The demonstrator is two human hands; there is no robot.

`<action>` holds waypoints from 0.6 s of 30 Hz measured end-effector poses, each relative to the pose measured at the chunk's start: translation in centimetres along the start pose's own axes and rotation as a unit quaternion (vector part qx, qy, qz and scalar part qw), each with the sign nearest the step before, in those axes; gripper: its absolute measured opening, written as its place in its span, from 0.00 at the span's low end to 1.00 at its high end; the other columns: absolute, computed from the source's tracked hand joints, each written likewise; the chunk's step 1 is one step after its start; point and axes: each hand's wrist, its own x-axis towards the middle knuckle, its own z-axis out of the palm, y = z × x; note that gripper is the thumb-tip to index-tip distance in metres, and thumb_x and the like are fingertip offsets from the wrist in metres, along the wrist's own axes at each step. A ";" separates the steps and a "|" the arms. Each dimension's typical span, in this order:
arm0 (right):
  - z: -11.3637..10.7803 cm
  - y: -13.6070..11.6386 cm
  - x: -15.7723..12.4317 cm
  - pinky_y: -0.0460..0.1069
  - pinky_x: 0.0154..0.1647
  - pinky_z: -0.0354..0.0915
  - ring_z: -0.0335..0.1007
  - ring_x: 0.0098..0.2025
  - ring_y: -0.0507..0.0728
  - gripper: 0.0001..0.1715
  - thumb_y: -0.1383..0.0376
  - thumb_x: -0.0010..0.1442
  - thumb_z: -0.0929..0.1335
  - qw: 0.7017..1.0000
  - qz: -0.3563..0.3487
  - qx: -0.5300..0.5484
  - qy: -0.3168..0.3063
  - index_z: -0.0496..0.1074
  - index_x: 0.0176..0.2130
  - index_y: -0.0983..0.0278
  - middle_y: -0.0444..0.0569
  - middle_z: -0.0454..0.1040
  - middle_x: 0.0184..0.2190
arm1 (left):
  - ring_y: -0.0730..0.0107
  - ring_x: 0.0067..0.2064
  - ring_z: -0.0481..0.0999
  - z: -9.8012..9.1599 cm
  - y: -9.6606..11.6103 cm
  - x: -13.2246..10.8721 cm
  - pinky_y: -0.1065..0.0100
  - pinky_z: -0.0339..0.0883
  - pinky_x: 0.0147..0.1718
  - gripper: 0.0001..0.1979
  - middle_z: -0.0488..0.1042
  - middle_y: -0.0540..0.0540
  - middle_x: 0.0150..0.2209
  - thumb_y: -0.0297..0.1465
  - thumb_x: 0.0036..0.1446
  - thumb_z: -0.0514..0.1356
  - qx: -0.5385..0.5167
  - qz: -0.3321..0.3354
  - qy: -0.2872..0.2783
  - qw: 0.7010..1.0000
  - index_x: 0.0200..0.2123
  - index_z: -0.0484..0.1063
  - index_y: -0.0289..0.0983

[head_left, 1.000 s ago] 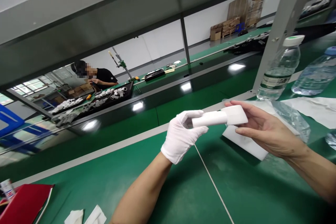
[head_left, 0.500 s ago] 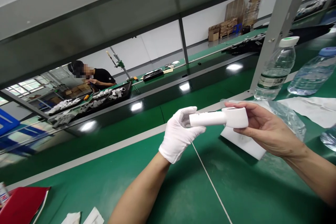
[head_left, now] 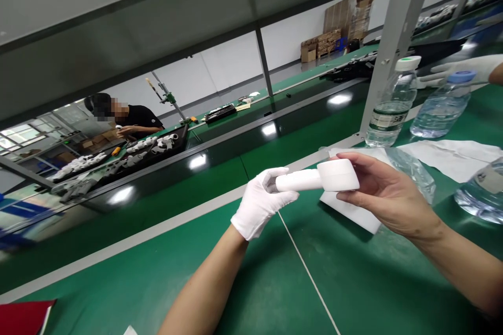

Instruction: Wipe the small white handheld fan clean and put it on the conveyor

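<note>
Head view: smooth white hammer-shaped plastic part (head_left: 314, 179) held above the glossy green table (head_left: 271, 277). White-cloth-gloved left hand (head_left: 263, 201), grip loosely pinching the handle end, 9 o'clock; bare right hand (head_left: 393, 193), grip pinching the wide head, 3 o'clock. Risks: slick glove fabric might let handle slip; uneven release could drop it; careless right-hand swing toward 1 o'clock could topple the clear white-capped plastic bottle (head_left: 387, 112).

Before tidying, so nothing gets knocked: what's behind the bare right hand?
Beyond the right hand, a white pad and clear plastic show; whatever it covers can't be seen.
</note>
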 end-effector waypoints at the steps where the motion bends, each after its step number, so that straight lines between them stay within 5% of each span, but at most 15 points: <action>1: 0.1 -0.1 -0.1 0.47 0.47 0.73 0.71 0.50 0.56 0.32 0.63 0.49 0.75 1.000 -0.005 -0.008 0.002 0.69 0.53 0.50 0.44 0.70 0.54 | 0.72 0.42 0.74 0.0 -0.1 0.0 0.72 0.69 0.40 0.25 0.75 0.46 0.45 0.24 0.41 0.71 0.003 -0.005 -0.006 1.000 0.45 0.71 0.35; 13: 0.0 0.0 -0.2 0.46 0.49 0.72 0.70 0.52 0.55 0.27 0.62 0.53 0.73 0.998 -0.021 -0.022 -0.048 0.69 0.52 0.52 0.46 0.69 0.54 | 0.71 0.35 0.73 -0.8 0.3 0.2 0.71 0.68 0.30 0.28 0.74 0.44 0.43 0.25 0.36 0.74 -0.011 -0.062 -0.027 0.998 0.44 0.73 0.34; 18: -0.6 0.9 0.1 0.45 0.50 0.71 0.71 0.52 0.54 0.24 0.62 0.55 0.71 0.997 -0.031 -0.039 -0.060 0.68 0.52 0.51 0.45 0.70 0.54 | 0.71 0.39 0.74 -1.1 1.0 -0.2 0.73 0.68 0.33 0.24 0.76 0.45 0.43 0.28 0.39 0.74 0.020 -0.006 -0.040 0.999 0.43 0.75 0.35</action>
